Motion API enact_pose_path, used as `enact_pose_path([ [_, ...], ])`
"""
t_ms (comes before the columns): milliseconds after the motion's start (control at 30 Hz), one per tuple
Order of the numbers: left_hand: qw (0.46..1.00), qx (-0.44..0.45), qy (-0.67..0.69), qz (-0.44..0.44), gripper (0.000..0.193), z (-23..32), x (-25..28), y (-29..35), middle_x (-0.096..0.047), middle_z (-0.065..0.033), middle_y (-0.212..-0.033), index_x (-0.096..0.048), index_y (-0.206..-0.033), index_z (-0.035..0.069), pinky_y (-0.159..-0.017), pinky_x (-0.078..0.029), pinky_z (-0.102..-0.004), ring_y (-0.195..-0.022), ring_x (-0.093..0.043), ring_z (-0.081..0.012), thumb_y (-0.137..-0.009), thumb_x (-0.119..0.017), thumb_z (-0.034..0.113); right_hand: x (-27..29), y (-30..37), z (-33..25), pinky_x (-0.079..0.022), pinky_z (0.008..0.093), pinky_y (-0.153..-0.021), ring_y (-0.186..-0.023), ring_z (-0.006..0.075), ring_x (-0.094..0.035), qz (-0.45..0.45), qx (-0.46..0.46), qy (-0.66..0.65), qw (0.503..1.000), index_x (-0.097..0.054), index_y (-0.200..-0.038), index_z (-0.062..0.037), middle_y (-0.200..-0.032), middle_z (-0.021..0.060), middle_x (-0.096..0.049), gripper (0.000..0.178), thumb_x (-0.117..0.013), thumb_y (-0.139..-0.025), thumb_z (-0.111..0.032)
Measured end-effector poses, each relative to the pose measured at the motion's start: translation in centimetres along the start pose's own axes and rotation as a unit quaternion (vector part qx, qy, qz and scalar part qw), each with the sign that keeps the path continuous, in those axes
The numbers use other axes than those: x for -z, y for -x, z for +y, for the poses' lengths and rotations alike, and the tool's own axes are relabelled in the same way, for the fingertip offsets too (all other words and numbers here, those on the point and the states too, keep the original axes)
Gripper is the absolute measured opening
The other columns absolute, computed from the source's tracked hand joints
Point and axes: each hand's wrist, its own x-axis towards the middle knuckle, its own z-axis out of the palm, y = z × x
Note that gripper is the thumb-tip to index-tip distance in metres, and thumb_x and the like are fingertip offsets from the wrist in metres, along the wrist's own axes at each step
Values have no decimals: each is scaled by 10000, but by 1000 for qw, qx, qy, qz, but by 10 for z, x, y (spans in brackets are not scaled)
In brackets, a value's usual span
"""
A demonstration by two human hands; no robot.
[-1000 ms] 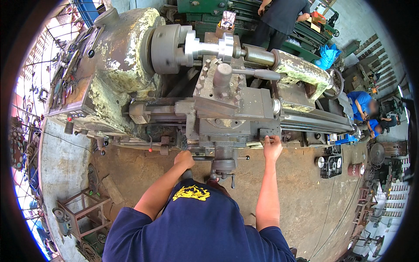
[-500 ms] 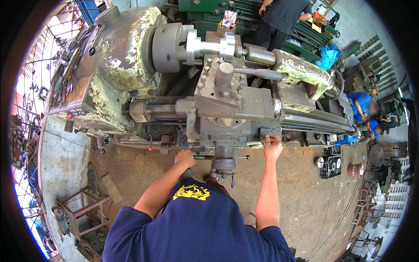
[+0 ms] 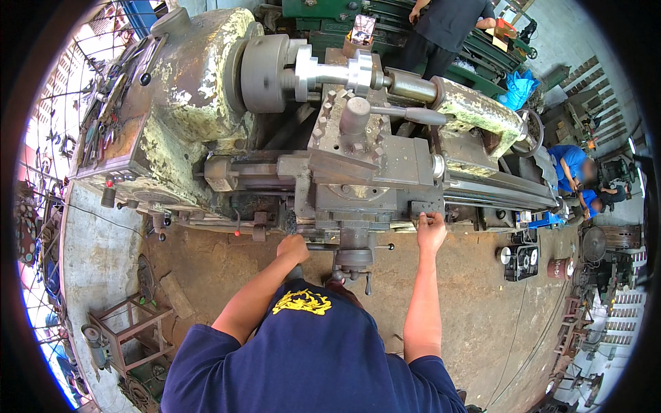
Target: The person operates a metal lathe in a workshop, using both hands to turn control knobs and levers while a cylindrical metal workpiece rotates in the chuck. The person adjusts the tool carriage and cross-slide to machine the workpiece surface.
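A metal lathe fills the upper middle. Its chuck grips a shiny flanged metal workpiece, whose other end rests against the tailstock quill. In front of the workpiece sits the tool post with its clamping lever. My left hand is closed at the left end of a dark horizontal handle bar below the carriage. My right hand has its fingers curled at the lower edge of a dark block right of the carriage; what they grip is hidden.
Hand tools lie on the headstock at left. A crank handle hangs by my chest. A person stands at a green machine behind; others in blue work at far right. A black case is on the floor.
The chuck's surface is blurred in both frames, as if turning. Both hands stay in the same places, and the carriage shows no clear shift.
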Motion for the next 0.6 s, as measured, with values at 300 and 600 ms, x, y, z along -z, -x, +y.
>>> enact_pose_path([
  [300, 1000, 7, -13, -10, 343, 4, 2, 2, -647, -270, -1204, -703, -1086, -25, -963, -526, -452, -1144, -631, -399, -801, -615, 145, 1, 0, -1, -511, 402, -596, -610, 283, -676, -1, 4, 8, 1000, -679, -896, -49, -645, 107, -669, 197, -760, -831, -217],
  [600, 1000, 3, -11, -17, 351, 6, 4, 3, -642, -265, -1218, -693, -1099, -30, -968, -523, -449, -1158, -620, -398, -802, -638, 148, 0, 0, -2, -510, 396, -595, -598, 280, -672, 4, 4, 7, 1000, -681, -884, -53, -632, 100, -666, 191, -758, -831, -219],
])
